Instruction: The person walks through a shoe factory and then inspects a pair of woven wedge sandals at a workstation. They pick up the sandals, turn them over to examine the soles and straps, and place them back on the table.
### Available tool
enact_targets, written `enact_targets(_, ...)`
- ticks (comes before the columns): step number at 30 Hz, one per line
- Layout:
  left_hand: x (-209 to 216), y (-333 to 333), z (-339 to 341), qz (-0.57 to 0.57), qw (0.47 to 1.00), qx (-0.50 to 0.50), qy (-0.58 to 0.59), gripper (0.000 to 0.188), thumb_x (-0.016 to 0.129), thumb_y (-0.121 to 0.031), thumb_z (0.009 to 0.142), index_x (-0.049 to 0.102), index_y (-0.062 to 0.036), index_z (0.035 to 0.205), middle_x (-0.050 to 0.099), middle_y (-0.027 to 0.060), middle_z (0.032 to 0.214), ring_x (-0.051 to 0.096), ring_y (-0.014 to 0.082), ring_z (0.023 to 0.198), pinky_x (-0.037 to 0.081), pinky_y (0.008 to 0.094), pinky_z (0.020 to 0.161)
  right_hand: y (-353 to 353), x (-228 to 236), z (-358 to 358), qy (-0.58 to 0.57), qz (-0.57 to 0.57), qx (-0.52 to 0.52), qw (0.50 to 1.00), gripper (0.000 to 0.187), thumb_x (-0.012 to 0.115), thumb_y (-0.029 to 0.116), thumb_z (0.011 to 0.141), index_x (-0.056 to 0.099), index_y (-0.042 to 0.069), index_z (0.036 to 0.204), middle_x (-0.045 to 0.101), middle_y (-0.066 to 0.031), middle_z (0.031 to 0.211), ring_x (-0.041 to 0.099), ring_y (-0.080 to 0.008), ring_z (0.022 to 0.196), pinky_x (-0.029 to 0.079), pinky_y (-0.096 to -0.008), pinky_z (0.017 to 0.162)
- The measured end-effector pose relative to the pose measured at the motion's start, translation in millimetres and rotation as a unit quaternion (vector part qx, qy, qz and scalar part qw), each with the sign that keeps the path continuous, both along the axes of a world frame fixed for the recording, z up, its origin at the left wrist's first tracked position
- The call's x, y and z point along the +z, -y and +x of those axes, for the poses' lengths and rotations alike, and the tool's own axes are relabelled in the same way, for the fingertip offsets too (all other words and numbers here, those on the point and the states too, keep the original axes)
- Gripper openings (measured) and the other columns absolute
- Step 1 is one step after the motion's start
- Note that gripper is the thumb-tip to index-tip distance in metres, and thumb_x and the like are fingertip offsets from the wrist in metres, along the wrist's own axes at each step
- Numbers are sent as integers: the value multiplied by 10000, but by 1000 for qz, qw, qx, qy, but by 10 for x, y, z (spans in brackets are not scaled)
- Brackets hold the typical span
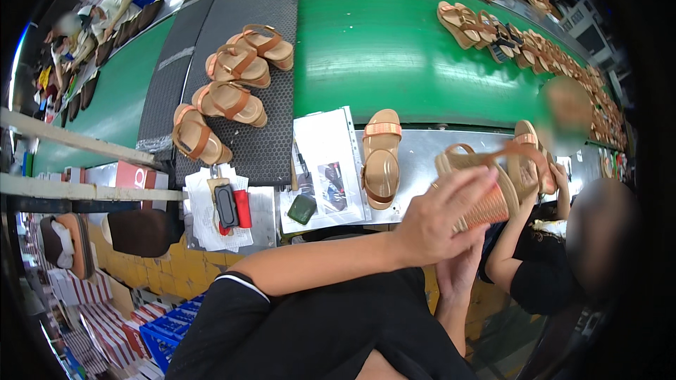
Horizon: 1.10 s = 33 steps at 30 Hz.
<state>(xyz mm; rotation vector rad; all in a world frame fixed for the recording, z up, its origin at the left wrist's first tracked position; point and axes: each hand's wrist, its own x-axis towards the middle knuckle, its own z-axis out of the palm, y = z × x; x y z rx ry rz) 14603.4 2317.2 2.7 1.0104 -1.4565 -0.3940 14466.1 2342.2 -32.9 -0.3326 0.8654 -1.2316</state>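
Green conveyor belt (394, 49) runs behind the counter (422, 158); left hand (440, 222) fingers wrap a wedge sandal (479, 190), right hand (461, 271) fingers press together beneath.

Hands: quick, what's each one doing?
Left hand: closed on the sandal.
Right hand: below the left hand, mostly hidden; cannot tell.

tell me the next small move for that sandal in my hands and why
Probably set the wedge sandal down beside the single sandal lying sole-down on the metal ledge. Both the left hand and right hand grip it, raised off the ledge, and bare space shows there.
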Motion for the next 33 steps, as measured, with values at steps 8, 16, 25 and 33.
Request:
enact_targets(8, -191, -37, -43, 131, 990, -3, -54, 809, 740, -151, 815, 308, -19, 1486, 465, 195, 1321, 562, 292, 1159, 490, 360, 920, 103, -282, 110, 64, -26, 30, 997, 441, 467, 327, 1033, 444, 63, 1385, 525, -81, 1373, 524, -210, 1236, 423, -374, 1067)
enact_targets(16, -133, 7, 131, 208, 890, -129, -385, 833, 602, -61, 928, 31, -62, 1535, 480, 148, 1309, 539, 200, 1181, 469, 350, 986, 98, -59, 270, -102, -102, -53, 988, 764, 655, 192, 938, 148, 75, 1497, 596, -39, 1096, 623, -108, 894, 526, -198, 654)
enact_targets(25, -107, -51, 186, 227, 811, -151, -518, 789, 584, -32, 917, 94, -140, 1525, 377, 134, 1423, 453, 219, 1285, 415, 390, 1067, 54, -48, 316, -162, -183, -93, 965, 970, 664, 56, 902, -73, 45, 1532, 579, -81, 1040, 601, -86, 866, 497, -190, 628)
enact_targets(33, -147, -59, 186, 244, 797, -149, -532, 752, 591, -69, 917, 119, -137, 1498, 347, 134, 1427, 402, 226, 1321, 400, 410, 1081, 37, -58, 263, -184, -211, -87, 956, 970, 639, 29, 909, -105, 51, 1531, 550, -96, 1075, 589, -108, 885, 505, -201, 641)
